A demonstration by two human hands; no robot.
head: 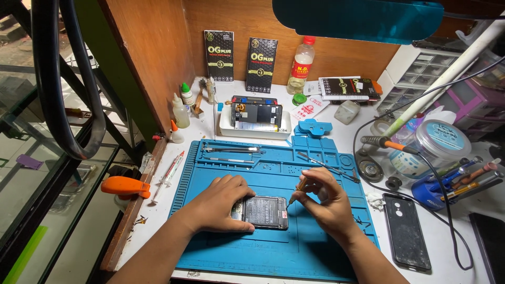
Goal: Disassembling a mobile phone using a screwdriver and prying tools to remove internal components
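An opened phone [263, 211], back cover off with its dark battery showing, lies on a blue repair mat [252, 252]. My left hand [218, 202] rests over the phone's left end and pins it to the mat. My right hand [323, 202] holds a small screwdriver [298, 189] with an orange-brown handle, its tip touching the phone's upper right corner.
Tweezers and thin tools [231, 150] lie in the mat's top slots. A white tray [255, 129] with phone parts stands behind. A dark back cover [405, 231] lies right of the mat. A soldering iron [386, 143], round tub [439, 142], bottles [181, 110] and a syringe [169, 171] surround it.
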